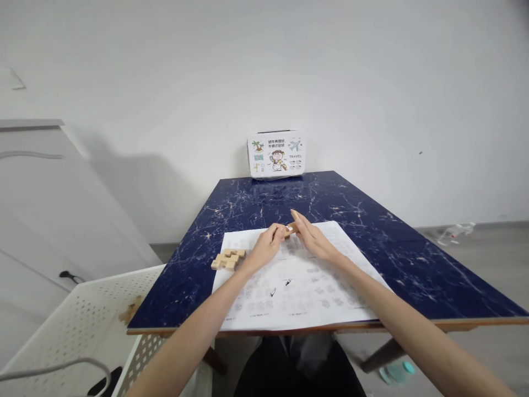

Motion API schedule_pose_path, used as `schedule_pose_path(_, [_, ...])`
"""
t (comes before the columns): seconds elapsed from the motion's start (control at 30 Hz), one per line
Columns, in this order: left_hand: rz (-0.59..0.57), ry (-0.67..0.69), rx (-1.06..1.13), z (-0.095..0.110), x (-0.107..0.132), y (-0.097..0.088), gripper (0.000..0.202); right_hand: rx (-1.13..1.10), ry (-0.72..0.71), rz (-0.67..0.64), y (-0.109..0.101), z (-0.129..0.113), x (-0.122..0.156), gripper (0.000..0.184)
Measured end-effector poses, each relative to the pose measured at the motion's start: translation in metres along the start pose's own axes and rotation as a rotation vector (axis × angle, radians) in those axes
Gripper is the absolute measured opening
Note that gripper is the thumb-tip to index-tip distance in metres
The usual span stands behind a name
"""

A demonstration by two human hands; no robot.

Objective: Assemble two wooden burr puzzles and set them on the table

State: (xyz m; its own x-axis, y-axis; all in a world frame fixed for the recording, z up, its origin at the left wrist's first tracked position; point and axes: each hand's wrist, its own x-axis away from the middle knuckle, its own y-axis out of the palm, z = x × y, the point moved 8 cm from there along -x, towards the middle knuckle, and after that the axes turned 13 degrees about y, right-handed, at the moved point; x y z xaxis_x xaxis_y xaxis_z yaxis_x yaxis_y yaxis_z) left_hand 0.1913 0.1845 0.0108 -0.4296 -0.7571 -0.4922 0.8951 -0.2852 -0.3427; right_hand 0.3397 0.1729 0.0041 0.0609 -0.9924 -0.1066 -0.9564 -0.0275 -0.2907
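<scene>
Small wooden blocks (292, 228), partly hidden by fingers, are between my two hands just above the printed sheet. My left hand (268, 243) is closed, its thumb and fingers pinching the left end of this wooden piece. My right hand (311, 238) is held with its fingers stretched out and pressed together, its palm side against the right end. Left of my left hand, a cluster of joined pale wooden blocks (228, 259) lies at the left edge of the white paper sheet (289, 309). The sheet carries faint printed diagrams and a few dark marks.
The blue marble-patterned table (322, 198) narrows away towards the wall. A white cartoon-printed case (276, 154) stands at its far end. Low on the left is a white perforated cart (74, 314) with a cable. Clear plastic (457, 234) and a teal-capped bottle (399, 371) lie on the floor.
</scene>
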Motion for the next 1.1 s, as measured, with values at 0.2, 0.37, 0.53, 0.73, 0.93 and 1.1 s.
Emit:
schedule_pose_path(0.2, [-0.016, 0.014, 0.009, 0.003, 0.001, 0.007, 0.036, -0.046, -0.018, 0.024, 0.002, -0.008, 0.005, 0.069])
schedule_pose_path(0.37, [0.08, -0.095, 0.282, -0.009, 0.001, 0.008, 0.039, -0.236, 0.062, -0.117, 0.009, -0.012, 0.007, 0.069])
schedule_pose_path(0.53, [0.118, -0.114, 0.399, -0.012, -0.003, 0.006, 0.046, -0.313, 0.085, -0.189, 0.008, -0.018, 0.007, 0.07])
schedule_pose_path(0.73, [0.143, -0.107, 0.438, -0.016, -0.001, 0.003, 0.046, -0.162, 0.015, -0.226, 0.012, -0.019, 0.008, 0.07])
schedule_pose_path(0.93, [0.104, -0.1, 0.456, -0.018, 0.0, 0.01, 0.047, 0.023, -0.048, -0.168, 0.017, -0.012, 0.01, 0.07])
schedule_pose_path(1.1, [0.096, -0.098, 0.466, -0.016, 0.001, 0.011, 0.047, 0.147, -0.108, -0.108, 0.02, -0.016, 0.013, 0.07])
